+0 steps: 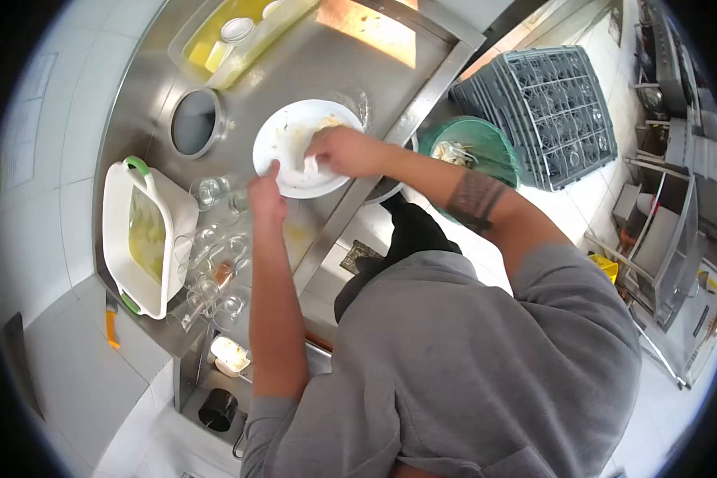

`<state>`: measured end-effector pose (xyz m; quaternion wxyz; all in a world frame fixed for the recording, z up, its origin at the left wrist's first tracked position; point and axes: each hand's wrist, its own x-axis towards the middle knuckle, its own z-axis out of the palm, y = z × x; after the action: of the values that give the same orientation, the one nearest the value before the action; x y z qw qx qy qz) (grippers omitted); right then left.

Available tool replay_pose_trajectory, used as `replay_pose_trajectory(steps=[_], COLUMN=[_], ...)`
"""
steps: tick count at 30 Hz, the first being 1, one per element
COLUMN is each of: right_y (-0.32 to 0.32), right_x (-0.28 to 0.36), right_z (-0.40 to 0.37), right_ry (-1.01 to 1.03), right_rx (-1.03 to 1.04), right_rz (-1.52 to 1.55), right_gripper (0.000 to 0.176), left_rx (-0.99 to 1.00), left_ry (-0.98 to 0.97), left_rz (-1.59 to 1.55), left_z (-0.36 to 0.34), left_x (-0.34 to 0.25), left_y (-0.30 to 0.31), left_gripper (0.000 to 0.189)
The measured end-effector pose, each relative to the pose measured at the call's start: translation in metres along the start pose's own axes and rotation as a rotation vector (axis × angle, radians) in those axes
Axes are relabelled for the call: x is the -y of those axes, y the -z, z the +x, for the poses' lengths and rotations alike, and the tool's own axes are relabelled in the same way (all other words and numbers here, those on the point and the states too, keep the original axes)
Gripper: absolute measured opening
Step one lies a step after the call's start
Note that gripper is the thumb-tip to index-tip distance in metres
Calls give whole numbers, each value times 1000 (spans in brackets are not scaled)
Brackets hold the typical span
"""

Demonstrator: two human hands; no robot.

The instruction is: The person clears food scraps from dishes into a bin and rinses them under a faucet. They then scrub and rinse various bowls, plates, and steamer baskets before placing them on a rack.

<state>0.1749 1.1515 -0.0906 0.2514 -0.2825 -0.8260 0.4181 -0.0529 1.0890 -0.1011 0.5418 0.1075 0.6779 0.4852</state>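
A white round bowl (275,143) with food scraps inside is tilted over the steel counter. My left hand (268,197) grips its near-left rim, thumb on top and the other fingers hidden beneath. Inside the bowl, my right hand (344,151) is closed, fingers pointing down, around a white wad (311,166) that looks like a crumpled paper napkin. Behind the bowl's right side, a clear glass dish (364,107) partly shows.
Several drinking glasses (207,247) stand on the counter left of my left forearm, beside a white tub (185,209) with green handles. A round drain opening (193,123) lies beyond. On the right are a green-lined bin (494,151) and stacked grey glass racks (562,111).
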Motion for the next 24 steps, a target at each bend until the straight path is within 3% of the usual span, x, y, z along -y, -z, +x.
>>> replay_pose_trajectory(steps=[3, 4, 6, 7, 8, 10, 11, 12, 14, 15, 16, 17, 18, 19, 21, 22, 24], right_y=[85, 106, 120, 117, 106, 72, 63, 68, 83, 87, 91, 80, 73, 62, 40, 21, -27], right_x=[52, 75, 76, 51, 7, -80, -116, -119, -63, -69, -46, 1, 39, 82, 163, 200, 263], right_z=[-59, -84, -140, -174, -215, -304, -326, -322, -254, -226, -184, -132, -88, -52, 7, 23, 42], right_ry=[-122, -335, -284, -259, -365, -682, -842, -910, -762, -699, -680, -620, -575, -458, -401, -389, -388], right_rx=[-408, -482, -700, -707, -603, -274, -288, -342, -548, -577, -491, -458, -233, -67, 154, 221, 249], right_rz=[-24, -12, -259, -333, -428, -750, -664, -582, -456, -168, 279, 488, 656, 839, 1179, 1176, 824], right_gripper=[37, 37, 39, 38, 41, 52, 60, 61, 37, 34, 36, 43, 53, 60, 53, 53, 45], left_rx=[53, 94, 9, -50, -13, 71, 98, 78, 87, 92, 6, -65, -147, -94, -86, -131, -199], left_ry=[-66, -96, -121, -110, -104, -113, -147, -87, -170, -206, -187, -155, -186, -216, -273, -345, -425], left_rz=[-46, 38, 15, 13, 5, -80, -162, -187, -396, -423, -425, -432, -492, -526, -590, -536, -507], left_z=[-6, -10, -25, -32, -36, -59, -78, -88, -110, -117, -133, -154, -170, -182, -220, -245, -283], left_x=[-12, -18, -26, -29, -32, -41, -50, -55, -57, -54, -59, -65, -62, -60, -58, -55, -35], left_y=[-12, -12, -17, -19, -16, -13, -13, -5, 10, 26, 38, 51, 71, 90, 116, 134, 178], left_gripper=[34, 36, 36, 36, 36, 37, 37, 37, 39, 42, 42, 43, 43, 44, 46, 47, 47])
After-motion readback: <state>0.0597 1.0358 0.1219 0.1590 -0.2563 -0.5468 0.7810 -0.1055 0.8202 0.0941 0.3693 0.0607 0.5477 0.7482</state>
